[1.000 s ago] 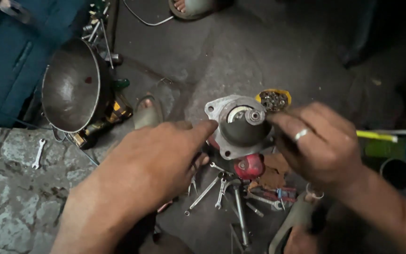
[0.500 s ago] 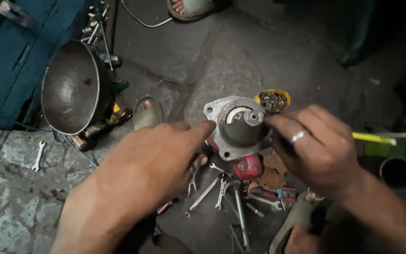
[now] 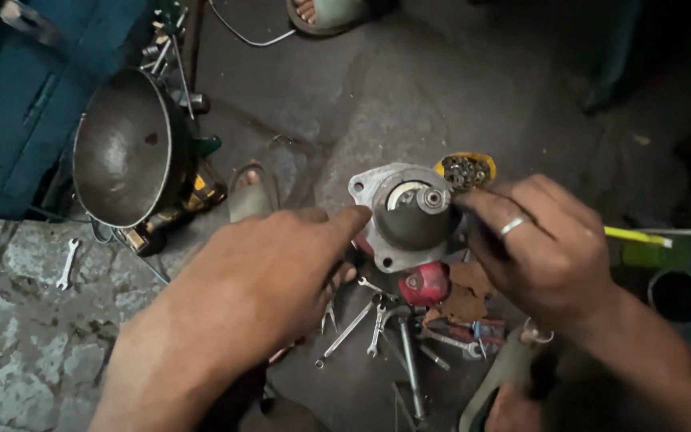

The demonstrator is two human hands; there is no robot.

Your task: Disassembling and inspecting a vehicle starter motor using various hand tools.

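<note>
Little has moved since a moment ago: your hands keep the same hold and the metal housing (image 3: 409,214) sits a touch lower in view. Your left hand (image 3: 261,276) comes in from 7 o'clock, its fingertips pressed against the housing's left flange. Your right hand (image 3: 541,244), a ring on one finger, comes in from 4 o'clock and closes around the housing's right side, so the part is clamped between both hands just right of centre. Its round nose with a small shaft faces up at you. At 1 o'clock, just behind it, a yellow dish (image 3: 465,170) holds small parts. At 6 o'clock, wrenches (image 3: 365,324) lie spread on the ground beside a red part (image 3: 425,284). At 9 to 10 o'clock rests a large metal bowl (image 3: 121,148), and a lone spanner (image 3: 66,264) lies on the stone paving farther left.
</note>
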